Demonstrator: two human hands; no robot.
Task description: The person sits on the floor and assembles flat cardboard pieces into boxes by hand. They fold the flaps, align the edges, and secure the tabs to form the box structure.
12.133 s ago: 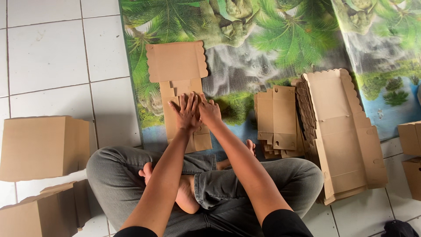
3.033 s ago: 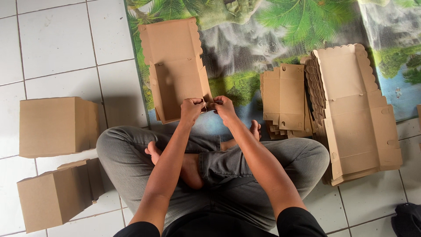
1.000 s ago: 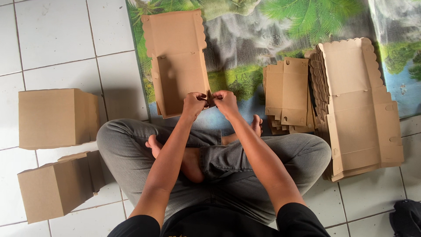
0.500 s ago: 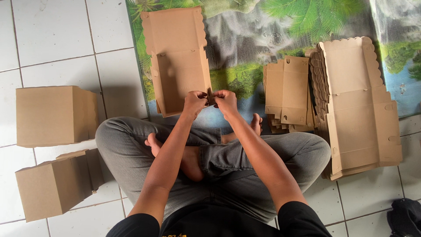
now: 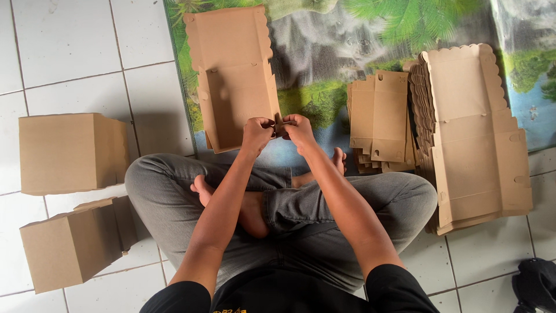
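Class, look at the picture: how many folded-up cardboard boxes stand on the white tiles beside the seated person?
2. One closed box stands on the tiles by the person's left knee; a second box sits nearer the camera, just below it. Others may lie outside the picture.

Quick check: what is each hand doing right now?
Left hand: closed, pinching the near corner of the half-folded cardboard box.
Right hand: closed, pinching the same corner of the box.

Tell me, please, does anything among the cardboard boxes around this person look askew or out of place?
Little stands out. The lower finished box on the tiles sits turned at an angle, one flap open, while the upper box lies square. The flat stacks are fanned but tidy. Both hands pinch the half-folded box.
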